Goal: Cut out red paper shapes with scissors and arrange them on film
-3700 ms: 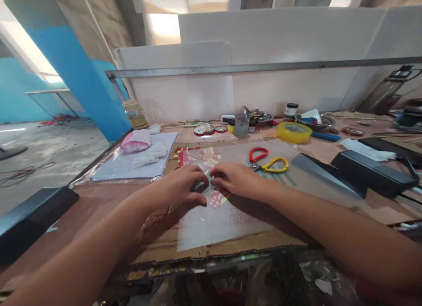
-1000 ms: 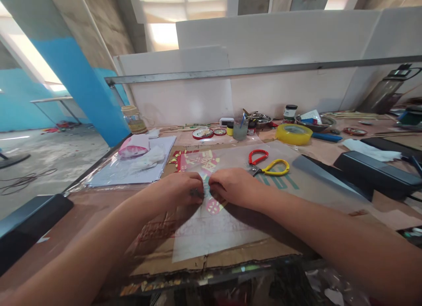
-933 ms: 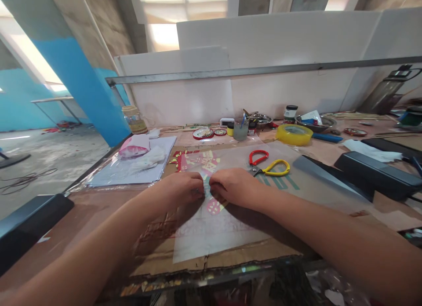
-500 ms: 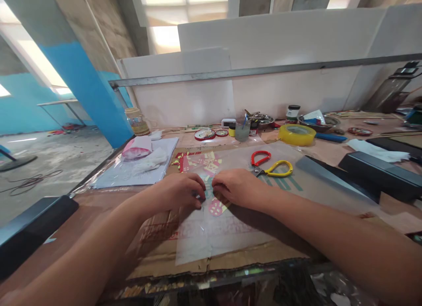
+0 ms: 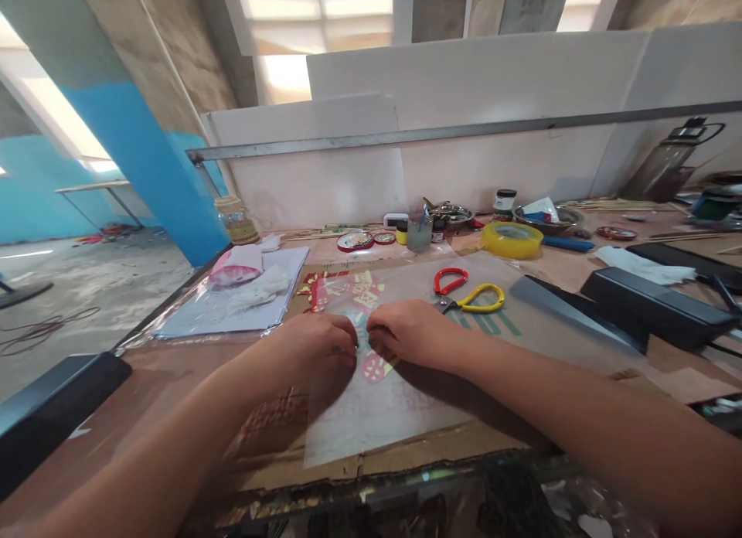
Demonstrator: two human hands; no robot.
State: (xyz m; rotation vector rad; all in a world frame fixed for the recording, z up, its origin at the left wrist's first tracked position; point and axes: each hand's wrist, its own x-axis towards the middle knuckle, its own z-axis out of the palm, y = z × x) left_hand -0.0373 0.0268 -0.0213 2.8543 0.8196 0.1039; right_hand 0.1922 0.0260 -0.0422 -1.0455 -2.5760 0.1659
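My left hand (image 5: 325, 341) and my right hand (image 5: 406, 333) are close together, low over a translucent sheet (image 5: 342, 434). Both have their fingers bent and drawn together at the tips; whatever they grip is too small or hidden to make out. A round pink piece with yellow marks (image 5: 374, 366) shows just below the right fingers. Beyond the hands lies a pink and yellow patterned piece (image 5: 364, 292). Scissors with one red and one yellow handle (image 5: 449, 300) rest on the sheet by my right wrist, their blades partly hidden.
Printed cardboard (image 5: 272, 461) lies under the sheet. White papers (image 5: 191, 310) with crumpled tissue are at left. A tape roll (image 5: 511, 240), a cup of cloudy water (image 5: 420, 233) and a metal bowl (image 5: 556, 221) stand behind. Black boxes (image 5: 661, 306) flank the right side.
The left fingers have drawn closer together, and the gap between the two hands has narrowed slightly. The whole view has shifted a little; the scissors and sheet stay in place.
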